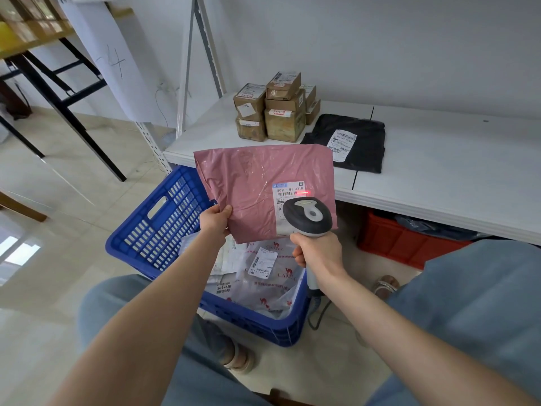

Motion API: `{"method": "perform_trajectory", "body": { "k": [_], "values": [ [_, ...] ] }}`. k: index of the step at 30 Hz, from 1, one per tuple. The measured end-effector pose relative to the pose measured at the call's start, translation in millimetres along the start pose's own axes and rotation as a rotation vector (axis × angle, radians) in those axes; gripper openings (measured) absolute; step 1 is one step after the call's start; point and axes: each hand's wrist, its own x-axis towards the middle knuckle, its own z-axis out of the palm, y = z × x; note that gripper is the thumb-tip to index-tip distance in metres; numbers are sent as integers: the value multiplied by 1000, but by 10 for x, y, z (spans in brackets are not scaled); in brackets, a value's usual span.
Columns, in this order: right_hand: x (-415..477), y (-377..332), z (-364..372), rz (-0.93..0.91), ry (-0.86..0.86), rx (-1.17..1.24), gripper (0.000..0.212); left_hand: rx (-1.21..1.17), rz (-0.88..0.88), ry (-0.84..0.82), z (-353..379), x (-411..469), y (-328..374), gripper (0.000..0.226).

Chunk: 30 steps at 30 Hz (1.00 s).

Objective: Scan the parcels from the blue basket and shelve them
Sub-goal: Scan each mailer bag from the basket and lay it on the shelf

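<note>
My left hand (215, 219) pinches the lower left edge of a pink plastic parcel (251, 183) and holds it upright above the blue basket (158, 227). My right hand (317, 253) grips the handle of a grey and white barcode scanner (307, 218). The scanner's red line falls on the right end of the barcode on the parcel's white label (288, 190). Several white and clear bagged parcels (263, 276) lie inside the basket. The white shelf (439, 177) runs behind the parcel.
On the shelf stand several stacked brown cartons (275, 109) and a flat black bag parcel (348, 142). A red crate (404, 244) sits under the shelf. The scanner's cable (317, 315) hangs to the floor. My knees and feet flank the basket. A black-legged table (67, 95) stands at left.
</note>
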Motion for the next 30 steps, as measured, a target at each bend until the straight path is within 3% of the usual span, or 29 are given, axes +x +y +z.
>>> {"method": "perform_trajectory", "body": {
  "k": [13, 19, 23, 28, 30],
  "values": [
    [112, -16, -61, -5, -2, 45, 21, 18, 12, -7, 120, -46, 101, 35],
    [256, -114, -182, 1, -46, 184, 17, 21, 5, -8, 292, 28, 166, 33],
    [509, -320, -380, 0, -27, 236, 17, -44, -3, -42, 604, 121, 299, 30],
    [933, -600, -685, -42, 54, 305, 16, -33, 30, -139, 1295, 261, 623, 6],
    [1134, -692, -809, -49, 74, 337, 16, -1, 47, -187, 1644, 361, 764, 14]
  ]
}}
